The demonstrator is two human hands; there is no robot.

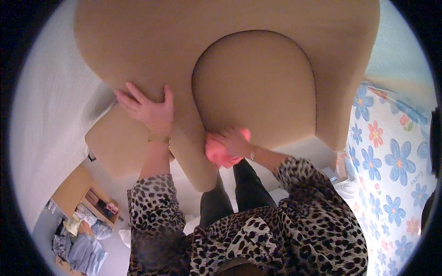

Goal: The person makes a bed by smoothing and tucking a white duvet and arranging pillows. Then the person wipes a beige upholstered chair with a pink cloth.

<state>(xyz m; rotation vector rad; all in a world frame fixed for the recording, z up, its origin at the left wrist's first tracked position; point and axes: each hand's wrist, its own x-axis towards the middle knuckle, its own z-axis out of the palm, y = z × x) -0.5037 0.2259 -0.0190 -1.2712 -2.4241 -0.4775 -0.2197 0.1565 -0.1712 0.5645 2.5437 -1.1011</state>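
A brown upholstered armchair (165, 45) fills the upper part of the view. Its seat cushion (255, 86) is rounded at the back, with a dark seam around it. My left hand (148, 108) rests flat on the left side of the chair, fingers spread, holding nothing. At the front left corner of the seat, my right hand (236, 141) presses a crumpled pink cloth (219, 151) against the fabric. The fingers of that hand are slightly blurred and partly cover the cloth.
Another brown padded block (117, 138) sits left of the chair. A wooden drawer unit (74, 186) stands lower left, near piled clothes (86, 252). On the right hangs a flower-patterned curtain or cover (386, 165). My legs (217, 203) are in front of the chair.
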